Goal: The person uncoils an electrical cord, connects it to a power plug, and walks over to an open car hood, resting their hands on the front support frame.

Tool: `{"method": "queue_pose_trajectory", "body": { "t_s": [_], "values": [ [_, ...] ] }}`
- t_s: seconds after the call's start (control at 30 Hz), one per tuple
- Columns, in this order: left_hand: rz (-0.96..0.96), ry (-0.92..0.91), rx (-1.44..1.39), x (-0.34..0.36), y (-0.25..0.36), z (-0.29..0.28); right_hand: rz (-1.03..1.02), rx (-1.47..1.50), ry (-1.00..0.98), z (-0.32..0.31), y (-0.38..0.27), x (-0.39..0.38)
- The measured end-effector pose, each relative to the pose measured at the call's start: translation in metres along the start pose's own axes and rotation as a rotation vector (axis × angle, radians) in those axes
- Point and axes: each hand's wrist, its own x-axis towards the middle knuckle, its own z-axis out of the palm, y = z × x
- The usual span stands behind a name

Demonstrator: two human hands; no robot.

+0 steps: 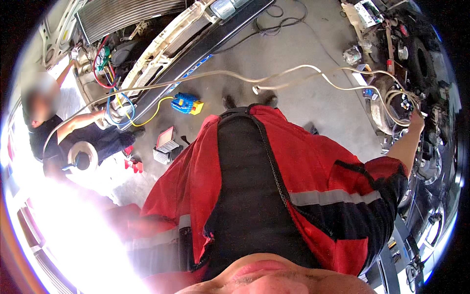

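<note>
At the far right, my right hand (416, 121) is closed on a coiled beige hose (391, 105) beside a rack of used car parts. From this coil, a long run of the hose (196, 76) stretches left across the floor and over the front of a car. A loose hose end (256, 90) with a pale tip hangs in front of me, near my shoes. My left sleeve (161, 240) reaches out to the left into strong glare; that hand cannot be seen.
A co-worker (41, 127) crouches at left, one hand by the car's front bumper (196, 59). Near it are a gauge set (103, 59) with coloured hoses, a blue and yellow pump (185, 103), and a red-and-white box (166, 139). A tyre (418, 59) stands right.
</note>
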Motion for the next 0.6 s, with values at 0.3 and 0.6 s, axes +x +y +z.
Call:
{"method": "queue_pose_trajectory", "body": {
  "t_s": [0.3, 0.6],
  "values": [
    [0.064, 0.048, 0.119, -0.013, 0.027, -0.04, 0.399, 0.801, -0.316, 0.129, -0.035, -0.074],
    [0.087, 0.055, 0.182, -0.018, 0.03, -0.041, 0.092, 0.238, -0.773, 0.168, -0.07, -0.167]
  ]
}}
